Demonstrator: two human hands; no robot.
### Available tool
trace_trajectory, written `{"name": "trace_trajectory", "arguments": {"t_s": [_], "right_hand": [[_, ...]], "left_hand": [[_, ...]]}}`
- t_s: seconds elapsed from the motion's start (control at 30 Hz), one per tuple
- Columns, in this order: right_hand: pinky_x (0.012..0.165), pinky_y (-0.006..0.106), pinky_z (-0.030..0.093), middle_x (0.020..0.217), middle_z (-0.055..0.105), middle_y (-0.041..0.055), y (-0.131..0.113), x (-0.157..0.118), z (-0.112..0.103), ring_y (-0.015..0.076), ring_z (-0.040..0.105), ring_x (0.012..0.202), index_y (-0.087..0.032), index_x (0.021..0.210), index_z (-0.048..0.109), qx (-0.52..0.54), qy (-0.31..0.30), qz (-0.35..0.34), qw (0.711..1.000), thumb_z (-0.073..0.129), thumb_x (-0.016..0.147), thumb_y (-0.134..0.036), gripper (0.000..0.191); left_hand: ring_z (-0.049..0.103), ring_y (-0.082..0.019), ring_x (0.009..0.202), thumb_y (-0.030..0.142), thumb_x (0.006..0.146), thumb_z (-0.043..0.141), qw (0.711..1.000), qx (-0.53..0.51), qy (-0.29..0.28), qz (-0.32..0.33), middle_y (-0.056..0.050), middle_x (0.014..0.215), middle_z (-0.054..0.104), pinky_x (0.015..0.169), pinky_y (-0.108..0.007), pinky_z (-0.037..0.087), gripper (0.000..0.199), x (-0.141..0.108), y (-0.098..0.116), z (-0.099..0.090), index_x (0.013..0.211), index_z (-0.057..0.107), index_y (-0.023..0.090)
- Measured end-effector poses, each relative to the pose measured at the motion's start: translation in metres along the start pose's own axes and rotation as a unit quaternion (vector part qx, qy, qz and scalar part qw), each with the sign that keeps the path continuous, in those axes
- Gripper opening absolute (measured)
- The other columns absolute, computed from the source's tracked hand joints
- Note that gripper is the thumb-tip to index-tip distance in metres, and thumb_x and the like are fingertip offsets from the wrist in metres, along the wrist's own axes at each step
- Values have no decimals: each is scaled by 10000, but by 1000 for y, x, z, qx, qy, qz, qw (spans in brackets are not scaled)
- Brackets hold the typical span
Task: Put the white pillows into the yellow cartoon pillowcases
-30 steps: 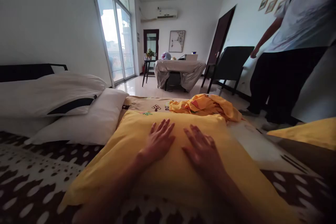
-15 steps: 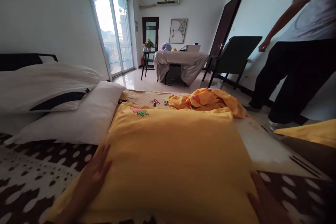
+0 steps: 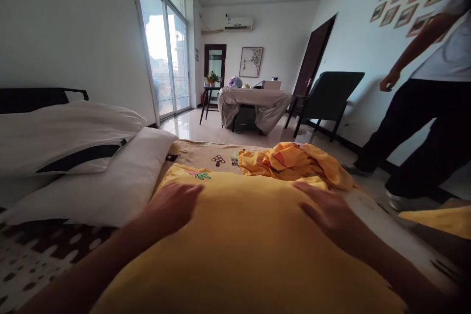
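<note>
A yellow pillow (image 3: 250, 240) with a printed carrot-like figure fills the lower middle of the view. On its far left part rests my left hand (image 3: 176, 206), fingers stretched toward the middle. My right hand (image 3: 324, 203) lies at the far right part, thumb and fingers apart. Neither hand grips anything. Just beyond the pillow a crumpled yellow cloth (image 3: 298, 159) lies on a beige printed sheet (image 3: 195, 152).
White pillows (image 3: 91, 191) lie at the left on a brown and white patterned cover. A person (image 3: 423, 103) stands at the right near a dark chair (image 3: 327, 98). Farther back stands a covered table (image 3: 253, 98).
Both hands have moved forward from the pillow's sides onto its far part. The view has tilted up slightly. The person at the right has shifted a little to the right.
</note>
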State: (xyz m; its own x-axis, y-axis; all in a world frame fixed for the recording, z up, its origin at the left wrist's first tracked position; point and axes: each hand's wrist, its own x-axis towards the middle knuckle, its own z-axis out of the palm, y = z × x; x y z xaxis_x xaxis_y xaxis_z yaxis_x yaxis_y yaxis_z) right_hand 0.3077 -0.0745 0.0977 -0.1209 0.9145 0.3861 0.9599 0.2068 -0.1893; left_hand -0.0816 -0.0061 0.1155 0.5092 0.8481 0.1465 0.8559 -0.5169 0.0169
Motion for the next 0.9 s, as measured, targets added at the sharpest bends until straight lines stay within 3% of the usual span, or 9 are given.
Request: {"name": "trace_trajectory", "arguments": {"t_s": [0.1,0.17,0.23,0.33,0.4,0.57,0.67,0.8,0.9], "right_hand": [[999,439,387,1258,613,110,-58,93,22,282,561,1155,-172,1278,554,-17,-137,-23,990,351,919,-412,477],[959,410,401,1160,664,122,-72,121,53,263,604,1077,-166,1165,620,-21,-153,-23,988,316,942,-351,420],[898,368,425,1048,702,111,-66,124,89,240,637,990,-171,1009,671,-20,-168,-17,985,283,959,-330,422],[831,325,437,999,714,80,-41,111,128,215,645,949,-193,948,673,-5,-176,-3,984,226,981,-382,486],[816,320,431,1010,713,68,-24,105,138,215,645,952,-216,973,672,7,-177,10,984,195,982,-443,528],[747,307,420,950,726,42,25,91,131,216,655,881,-261,896,692,43,-195,45,979,186,965,-508,567],[732,310,429,922,726,40,66,72,129,224,651,881,-266,878,685,56,-184,86,978,173,952,-534,583],[862,345,461,1026,713,58,129,44,137,243,634,1010,-253,958,701,92,-160,117,976,192,926,-565,597],[987,365,439,1185,661,75,170,23,148,241,573,1163,-232,1087,688,103,-116,132,979,200,905,-551,611]], "left_hand": [[647,-243,959,90,820,396,998,-21,-47,46,-163,1085,665,838,-359,488,364,107,70,-14,1093,635,130],[642,-261,991,126,844,430,997,-17,-59,52,-186,1063,667,860,-371,488,307,147,89,9,1059,648,104],[653,-261,965,167,878,415,995,-14,-78,67,-178,1027,679,840,-368,500,289,163,85,47,1009,667,115],[658,-276,945,231,927,359,991,-6,-103,87,-161,1023,685,816,-392,508,336,163,55,101,1024,668,145],[652,-281,962,279,947,326,990,-3,-109,85,-149,1042,684,828,-406,499,367,162,34,122,1093,644,168],[635,-250,1014,376,971,232,993,-7,-114,30,-122,1116,676,878,-381,469,459,157,-15,131,1190,599,208],[624,-241,1061,434,972,150,991,-34,-126,-22,-95,1147,678,942,-376,436,558,140,-59,135,1177,625,224],[527,-203,1228,459,959,120,986,-85,-114,-91,-59,1313,586,1047,-330,374,604,115,-119,161,1255,595,231],[477,-184,1277,326,923,275,992,-48,-85,-75,-88,1366,533,1067,-322,355,483,109,-142,181,1273,580,192]]}}
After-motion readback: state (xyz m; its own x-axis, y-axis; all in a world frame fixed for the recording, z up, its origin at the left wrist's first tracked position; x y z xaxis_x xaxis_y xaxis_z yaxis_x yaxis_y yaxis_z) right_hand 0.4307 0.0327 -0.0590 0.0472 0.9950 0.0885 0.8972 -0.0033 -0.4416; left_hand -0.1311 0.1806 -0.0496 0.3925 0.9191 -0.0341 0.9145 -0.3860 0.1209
